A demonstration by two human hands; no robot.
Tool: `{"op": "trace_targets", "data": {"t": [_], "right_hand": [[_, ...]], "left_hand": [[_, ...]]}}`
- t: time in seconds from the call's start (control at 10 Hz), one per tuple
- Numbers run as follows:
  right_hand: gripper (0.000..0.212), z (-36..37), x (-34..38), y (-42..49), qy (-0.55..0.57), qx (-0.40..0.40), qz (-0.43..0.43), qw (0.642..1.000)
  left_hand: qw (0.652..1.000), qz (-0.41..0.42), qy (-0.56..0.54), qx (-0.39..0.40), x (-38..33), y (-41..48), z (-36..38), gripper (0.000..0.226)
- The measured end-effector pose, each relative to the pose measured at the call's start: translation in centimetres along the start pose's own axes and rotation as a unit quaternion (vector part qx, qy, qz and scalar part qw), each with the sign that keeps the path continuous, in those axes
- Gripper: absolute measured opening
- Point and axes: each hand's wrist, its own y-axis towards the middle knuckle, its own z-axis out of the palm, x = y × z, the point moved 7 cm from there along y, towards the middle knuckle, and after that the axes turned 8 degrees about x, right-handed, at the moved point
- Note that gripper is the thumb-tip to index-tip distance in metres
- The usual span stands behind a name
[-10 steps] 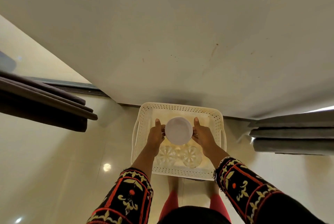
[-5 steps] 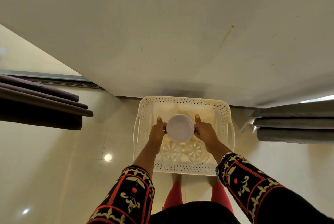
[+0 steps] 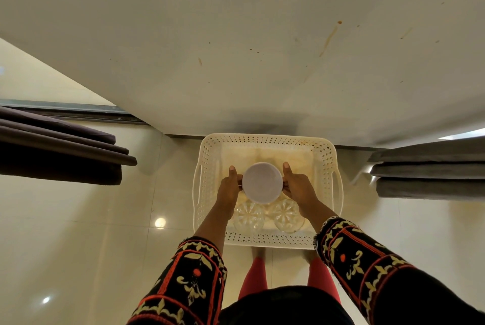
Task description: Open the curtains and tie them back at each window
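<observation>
A person is looking straight down at their own two hands, which are holding a white bowl (image 3: 262, 183) above a cream plastic basket (image 3: 265, 138). The left hand (image 3: 230, 192) is gripping the bowl's left side and the right hand (image 3: 299, 188) is gripping its right side. Each thumb is pointing up along the rim, and the other fingers are hidden behind the bowl. The bowl's round white face is turned toward the camera.

The basket is rectangular, with perforated walls and a handle slot on each short side. It is sitting on a glossy pale tiled floor (image 3: 78, 219), with its far edge by the foot of a cream wall (image 3: 236, 49). Two clear cut-glass bowls are lying inside it, side by side along the near wall. The left glass bowl (image 3: 248, 217) and the right glass bowl (image 3: 288, 215) are partly covered by the person's wrists. The rest of the basket's bottom is showing yellowish stains.

The curtains are hanging well apart from both hands. A dark curtain (image 3: 60, 156) is gathered in folds at the left edge, and a grey curtain (image 3: 430, 175) is gathered in folds at the right edge.

Black embroidered sleeves (image 3: 362, 259) are covering the forearms.
</observation>
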Motion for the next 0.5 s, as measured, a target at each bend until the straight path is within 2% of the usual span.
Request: {"op": "trace_targets", "data": {"t": [0.1, 0.3, 0.4, 0.5], "right_hand": [[0.064, 0.0, 0.2, -0.1, -0.029, 0.0, -0.005, 1.0], [0.052, 0.1, 1.1, -1.1, -0.076, 0.015, -0.026, 0.997], [0.049, -0.6, 2.4, -2.1, -0.229, -0.019, -0.042, 0.972], [0.057, -1.3, 2.7, -3.2, -0.331, -0.047, -0.064, 0.94]], "left_hand": [[1.0, 0.007, 0.007, 0.0, 0.1, -0.2, -0.1, 0.062], [0.986, 0.053, 0.16, -0.01, -1.1, -1.1, 0.4, 0.052], [0.934, 0.077, 0.349, -0.017, -2.4, -2.0, 1.0, 0.047], [0.882, 0.085, 0.462, -0.03, -3.1, -2.5, 1.2, 0.05]]}}
